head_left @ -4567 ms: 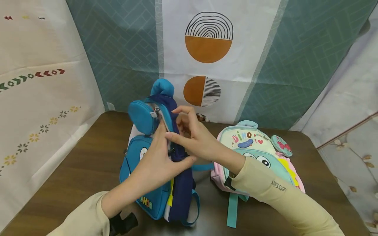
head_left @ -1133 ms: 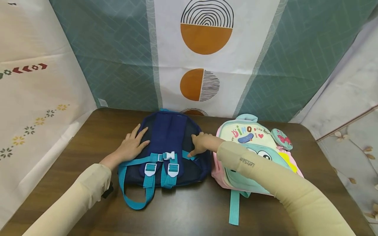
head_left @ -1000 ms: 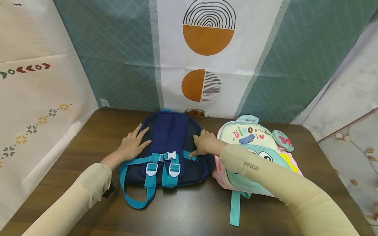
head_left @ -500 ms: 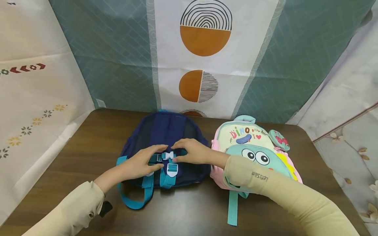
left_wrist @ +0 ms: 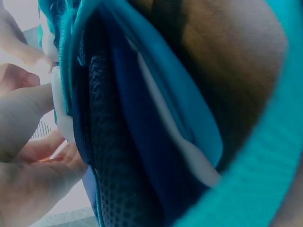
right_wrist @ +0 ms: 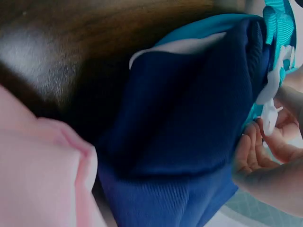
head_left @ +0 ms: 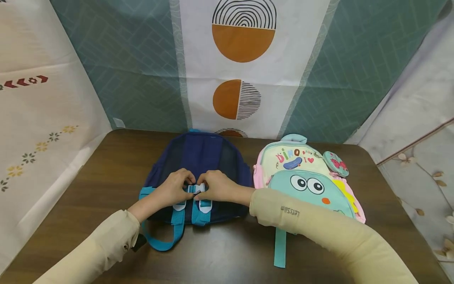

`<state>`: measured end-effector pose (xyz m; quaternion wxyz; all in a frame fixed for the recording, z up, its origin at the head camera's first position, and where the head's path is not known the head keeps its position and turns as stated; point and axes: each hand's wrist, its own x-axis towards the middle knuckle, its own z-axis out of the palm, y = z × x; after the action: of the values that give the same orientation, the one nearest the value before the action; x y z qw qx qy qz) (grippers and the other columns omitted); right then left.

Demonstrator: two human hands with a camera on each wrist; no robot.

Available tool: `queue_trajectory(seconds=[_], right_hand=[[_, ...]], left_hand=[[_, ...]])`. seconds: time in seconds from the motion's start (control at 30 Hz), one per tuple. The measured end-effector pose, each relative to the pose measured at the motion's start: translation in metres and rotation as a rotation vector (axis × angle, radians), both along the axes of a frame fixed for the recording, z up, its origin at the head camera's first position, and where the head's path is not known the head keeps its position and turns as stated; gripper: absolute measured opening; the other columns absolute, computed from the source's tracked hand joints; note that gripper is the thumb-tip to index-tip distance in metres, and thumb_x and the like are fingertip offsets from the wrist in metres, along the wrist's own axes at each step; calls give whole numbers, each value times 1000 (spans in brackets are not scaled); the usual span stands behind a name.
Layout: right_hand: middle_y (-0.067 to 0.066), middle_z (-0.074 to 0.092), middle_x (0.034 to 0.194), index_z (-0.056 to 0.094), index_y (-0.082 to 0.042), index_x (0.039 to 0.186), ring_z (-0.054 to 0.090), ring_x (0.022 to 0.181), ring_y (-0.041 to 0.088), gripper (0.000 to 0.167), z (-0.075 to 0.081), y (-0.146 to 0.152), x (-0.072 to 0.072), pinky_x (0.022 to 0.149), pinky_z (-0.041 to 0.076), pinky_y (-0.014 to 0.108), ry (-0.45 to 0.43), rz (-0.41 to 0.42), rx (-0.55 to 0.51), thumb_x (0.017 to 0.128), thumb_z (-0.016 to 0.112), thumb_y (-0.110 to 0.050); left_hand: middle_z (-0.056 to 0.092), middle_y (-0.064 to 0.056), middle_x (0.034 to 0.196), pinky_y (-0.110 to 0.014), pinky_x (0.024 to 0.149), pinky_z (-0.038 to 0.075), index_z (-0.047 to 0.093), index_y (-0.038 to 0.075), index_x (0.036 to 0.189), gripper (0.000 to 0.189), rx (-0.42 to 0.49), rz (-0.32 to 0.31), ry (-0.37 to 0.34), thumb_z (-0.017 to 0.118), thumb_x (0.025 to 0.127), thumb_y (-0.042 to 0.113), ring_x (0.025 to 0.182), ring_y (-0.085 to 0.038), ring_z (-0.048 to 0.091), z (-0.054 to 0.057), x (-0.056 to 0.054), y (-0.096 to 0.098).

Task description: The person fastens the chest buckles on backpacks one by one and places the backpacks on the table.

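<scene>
A navy blue backpack (head_left: 202,152) lies with its strap side up on the table. Across its lower middle runs a teal strap with a white plastic buckle (head_left: 199,188), also showing in the right wrist view as a white buckle (right_wrist: 270,118). My left hand (head_left: 176,187) pinches the buckle's left end between thumb and fingers. From the other side my right hand (head_left: 219,187) grips its right end, thumb and index finger curved round it. Below the hands, white strap adjusters (head_left: 205,206) sit on the teal shoulder straps (head_left: 178,219).
To the right, close beside the navy backpack, lies a pink and mint dinosaur backpack (head_left: 303,173) with a round mint pouch (head_left: 335,163) and a hanging mint strap (head_left: 280,248). A patterned cloth (head_left: 149,79) rises behind the dark wooden table (head_left: 220,252).
The navy backpack stood upright earlier and then lay strap side up. Both hands have since moved inward from its sides to the buckle and closed on it.
</scene>
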<state>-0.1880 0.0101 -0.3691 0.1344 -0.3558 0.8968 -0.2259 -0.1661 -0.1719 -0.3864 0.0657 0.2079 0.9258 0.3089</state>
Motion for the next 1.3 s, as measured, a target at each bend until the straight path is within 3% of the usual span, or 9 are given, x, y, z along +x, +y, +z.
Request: queue_trajectory(seconds=[0.13,0.43,0.57,0.73,0.87,0.93,1.1,1.2,1.3], right_hand=[[5,65,89,68,-3,102,55,69,8,30,-2,-4,0,57,44,14,3,-17,-35,81,73,-23],[0,61,74,68,-5,105,52,62,6,27,-3,8,4,55,43,16,20,-33,-247,83,72,-20],[-2,65,76,69,-9,106,58,68,6,28,-2,7,9,57,45,17,11,-169,-429,82,73,-22],[-1,69,88,70,-15,107,63,79,5,31,1,-2,20,66,50,20,-179,-415,-688,79,76,-26],[4,68,92,69,-10,106,63,82,9,30,-1,-7,25,71,52,22,-348,-485,-874,79,76,-19],[6,68,92,69,-7,105,63,81,10,28,-4,-8,26,73,52,22,-335,-472,-891,79,76,-16],[-4,63,108,69,-14,102,58,100,9,23,-16,-5,29,86,47,27,-109,-410,-759,82,73,-25],[-7,61,118,63,-16,106,54,113,10,24,-19,-4,33,94,44,35,-93,-360,-737,86,68,-29],[-3,63,117,58,-15,109,55,112,11,24,-20,-3,36,94,44,36,-114,-320,-720,90,63,-28]], left_hand=[[57,-12,97,-32,74,54,67,-4,96,23,-17,17,-11,74,77,5,86,-24,61,0,-1,0],[59,-12,102,-36,79,53,65,-2,103,22,36,-56,3,69,84,7,92,-28,62,-4,0,-9],[59,-16,108,-39,81,52,59,-5,112,26,89,-40,-32,63,88,5,98,-31,61,-6,3,-15],[58,-14,105,-40,80,50,55,-3,114,23,87,-29,-39,57,92,6,96,-27,59,-8,5,-20],[58,-12,104,-37,77,48,54,0,112,20,93,-29,-51,55,93,7,94,-23,58,-10,5,-24],[58,-12,107,-37,78,49,54,1,113,20,102,-28,-71,54,94,8,97,-24,58,-10,5,-24],[58,-14,113,-38,80,50,54,3,115,21,131,-37,-91,53,95,10,103,-27,58,-10,6,-23],[59,-12,111,-36,79,50,54,4,113,18,155,-39,-81,52,95,9,101,-27,59,-10,7,-23],[62,-11,110,-35,78,51,56,5,111,17,175,-26,-37,53,95,7,99,-25,61,-10,9,-25]])
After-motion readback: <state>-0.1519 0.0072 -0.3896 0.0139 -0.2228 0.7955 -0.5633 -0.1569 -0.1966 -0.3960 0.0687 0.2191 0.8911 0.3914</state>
